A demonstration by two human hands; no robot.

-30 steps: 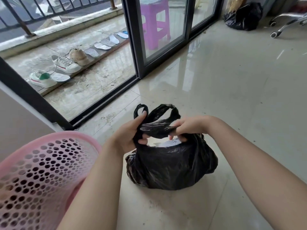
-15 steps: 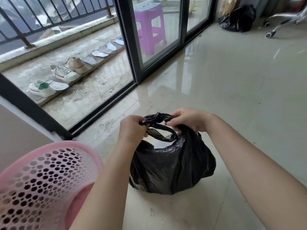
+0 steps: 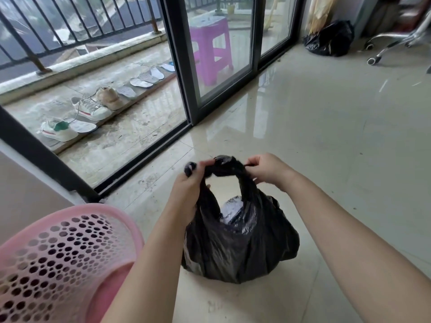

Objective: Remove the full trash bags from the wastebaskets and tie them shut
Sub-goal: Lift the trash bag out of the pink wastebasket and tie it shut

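Both hands' grip, left hand (image 3: 189,183) and right hand (image 3: 268,170), pinches trash bag (image 3: 240,241) handles.

Thin black plastic trash bag (image 3: 240,243): glossy, crinkled, twisted into a tight knot at the top. Pale polished tile floor (image 3: 326,136): smooth, mirror-bright, gritty with specks near the door track. Round pink plastic wastebasket (image 3: 58,257), near left: smooth, perforated with round holes. Dark metal sliding door frame (image 3: 179,66): matt, holding clear glass. Purple plastic stool (image 3: 212,50) behind the glass: smooth. Rough, stained balcony floor (image 3: 112,141). Chromed metal chair base (image 3: 396,40), far right: shiny.
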